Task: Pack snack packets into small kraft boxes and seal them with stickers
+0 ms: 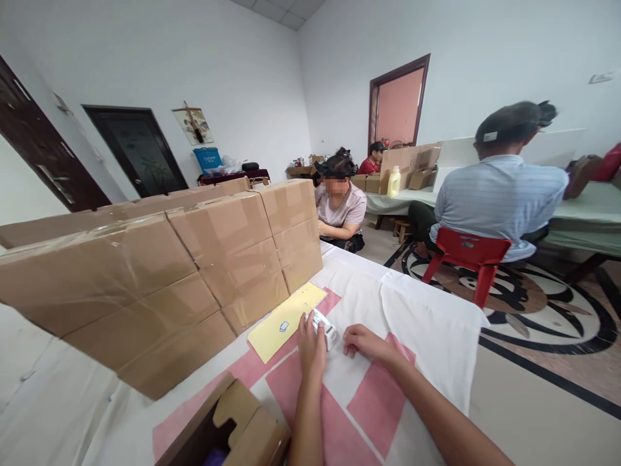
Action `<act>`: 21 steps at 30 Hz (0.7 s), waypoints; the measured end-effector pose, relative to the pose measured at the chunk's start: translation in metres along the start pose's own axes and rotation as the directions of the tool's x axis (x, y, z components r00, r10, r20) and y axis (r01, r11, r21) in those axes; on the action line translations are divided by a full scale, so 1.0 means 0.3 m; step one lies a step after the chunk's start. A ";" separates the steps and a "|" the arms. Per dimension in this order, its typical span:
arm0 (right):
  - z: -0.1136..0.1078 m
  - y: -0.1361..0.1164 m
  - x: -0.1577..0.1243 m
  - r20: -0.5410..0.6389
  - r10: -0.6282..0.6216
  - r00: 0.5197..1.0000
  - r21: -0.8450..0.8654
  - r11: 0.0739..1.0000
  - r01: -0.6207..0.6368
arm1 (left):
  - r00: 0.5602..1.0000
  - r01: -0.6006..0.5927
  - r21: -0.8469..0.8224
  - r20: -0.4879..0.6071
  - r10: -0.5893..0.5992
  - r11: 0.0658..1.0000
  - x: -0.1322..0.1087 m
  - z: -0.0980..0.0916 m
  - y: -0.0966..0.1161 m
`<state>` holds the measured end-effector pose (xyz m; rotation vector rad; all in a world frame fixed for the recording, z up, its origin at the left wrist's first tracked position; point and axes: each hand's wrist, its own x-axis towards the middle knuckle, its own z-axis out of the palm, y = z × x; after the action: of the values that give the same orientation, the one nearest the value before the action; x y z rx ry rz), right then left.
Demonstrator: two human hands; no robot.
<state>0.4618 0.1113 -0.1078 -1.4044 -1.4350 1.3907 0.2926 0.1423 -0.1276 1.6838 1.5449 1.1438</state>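
My left hand [311,342] is closed around the near left side of a small white boxy device [330,334] with a dark window in its end. The device is on or just above the white cloth; I cannot tell which. Just behind it lies a yellow sheet [266,340] with a small blue-grey outline drawing and a few dark marks. To the right of the device, and apart from it, my right hand [365,341] has its fingers curled in. Whatever they may hold is hidden.
A wall of taped cardboard boxes [233,252] stands along the table's left side. An open cardboard box [257,421] is near me, with something purple inside. Pink patches mark the white tablecloth [431,336]. Beyond the table, one person crouches and another sits on a red chair [473,249].
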 end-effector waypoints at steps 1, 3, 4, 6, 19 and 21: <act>-0.004 -0.022 -0.023 0.006 -0.014 1.000 0.028 1.000 0.013 | 1.000 -0.018 -0.011 -0.016 0.018 1.000 -0.009 -0.009 0.030; -0.002 -0.075 -0.075 -0.011 -0.065 0.998 0.086 0.994 0.065 | 0.996 -0.081 -0.031 -0.046 0.080 0.996 -0.046 -0.042 0.123; 0.003 -0.104 -0.104 -0.026 -0.098 0.995 0.116 0.988 0.100 | 0.991 -0.128 -0.042 -0.053 0.126 0.991 -0.076 -0.070 0.186; 0.019 -0.163 -0.161 -0.047 -0.167 0.985 0.168 0.970 0.173 | 0.969 -0.244 -0.043 -0.044 0.242 0.969 -0.160 -0.152 0.327; 0.213 -0.400 -0.393 0.068 -0.339 0.938 0.205 0.925 0.320 | 0.966 -0.181 0.851 0.061 0.251 0.494 -0.624 -1.049 0.021; 0.269 -0.434 -0.397 0.107 -0.336 0.936 0.179 0.932 0.314 | 0.986 -0.143 0.813 0.067 0.154 0.565 -0.645 -1.070 0.022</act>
<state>0.3764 -0.0010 0.0255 -0.9345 -1.5249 1.3690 0.0221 -0.0903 -0.0123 2.4286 2.1670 0.4666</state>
